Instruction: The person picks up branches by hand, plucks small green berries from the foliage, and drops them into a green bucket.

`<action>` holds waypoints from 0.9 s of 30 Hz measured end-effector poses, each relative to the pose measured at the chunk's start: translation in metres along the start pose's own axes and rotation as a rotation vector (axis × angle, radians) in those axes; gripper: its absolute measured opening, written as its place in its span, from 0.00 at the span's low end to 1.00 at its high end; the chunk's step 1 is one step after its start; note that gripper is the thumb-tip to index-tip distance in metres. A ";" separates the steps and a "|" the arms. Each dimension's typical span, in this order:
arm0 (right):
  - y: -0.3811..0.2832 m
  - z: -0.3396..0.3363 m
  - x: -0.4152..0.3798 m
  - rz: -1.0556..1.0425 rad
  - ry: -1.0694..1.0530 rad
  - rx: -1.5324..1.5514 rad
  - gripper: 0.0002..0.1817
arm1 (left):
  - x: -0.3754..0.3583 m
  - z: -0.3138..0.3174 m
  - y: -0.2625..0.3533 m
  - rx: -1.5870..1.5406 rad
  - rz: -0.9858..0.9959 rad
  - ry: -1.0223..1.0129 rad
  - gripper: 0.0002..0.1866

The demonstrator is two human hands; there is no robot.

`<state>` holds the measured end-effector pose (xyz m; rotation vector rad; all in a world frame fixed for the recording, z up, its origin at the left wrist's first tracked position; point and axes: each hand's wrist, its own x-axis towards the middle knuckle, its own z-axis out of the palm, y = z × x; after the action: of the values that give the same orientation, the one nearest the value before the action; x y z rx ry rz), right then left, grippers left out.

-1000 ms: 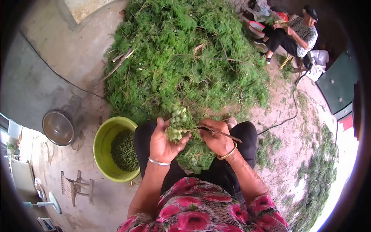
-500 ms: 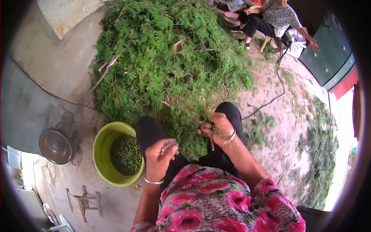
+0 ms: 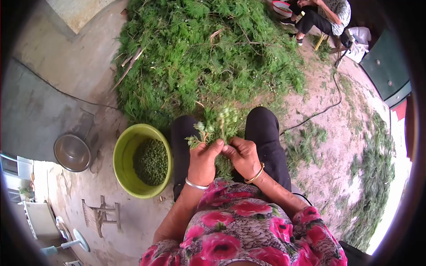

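Note:
A green sprig with pale green berries (image 3: pixel 227 117) rises between my two hands, above my lap. My left hand (image 3: pixel 204 164) is closed on it, thumb and fingers pinched at its base. My right hand (image 3: pixel 243 157) is closed too, its fingertips meeting the left ones at the stem. The sprig's lower end is hidden by the fingers. Beside my left knee stands a yellow-green bucket (image 3: pixel 120 164), with many small green berries (image 3: pixel 153 163) inside. Beyond my knees lies a large heap of leafy green branches (image 3: pixel 199 57).
A metal bowl (image 3: pixel 72 153) and a small wooden stool (image 3: pixel 101 216) are at the left. A person (image 3: pixel 326 17) sits at the upper right near a red-rimmed basin (image 3: pixel 281 8). A black cable (image 3: pixel 330 108) crosses the ground on the right, near scattered greenery (image 3: pixel 372 177).
My hands have come together over my lap, the left moving right and up, the right moving left. The sprig now stands between both. The seated person's outstretched arm has drawn in.

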<state>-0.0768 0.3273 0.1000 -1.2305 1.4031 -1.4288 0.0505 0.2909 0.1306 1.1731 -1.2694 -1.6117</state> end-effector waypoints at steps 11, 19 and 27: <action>-0.024 -0.014 -0.008 -0.033 -0.078 -0.178 0.21 | -0.005 -0.039 0.007 0.260 0.267 0.119 0.06; 0.017 0.025 0.027 0.572 -0.358 0.479 0.23 | -0.013 -0.092 -0.004 1.269 0.678 0.202 0.25; 0.064 0.046 0.018 0.658 -0.265 0.301 0.15 | -0.043 -0.107 -0.061 0.986 0.431 0.055 0.24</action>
<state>-0.0433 0.2929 0.0356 -0.6441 1.1975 -0.9304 0.1636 0.3151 0.0704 1.3235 -2.1954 -0.5935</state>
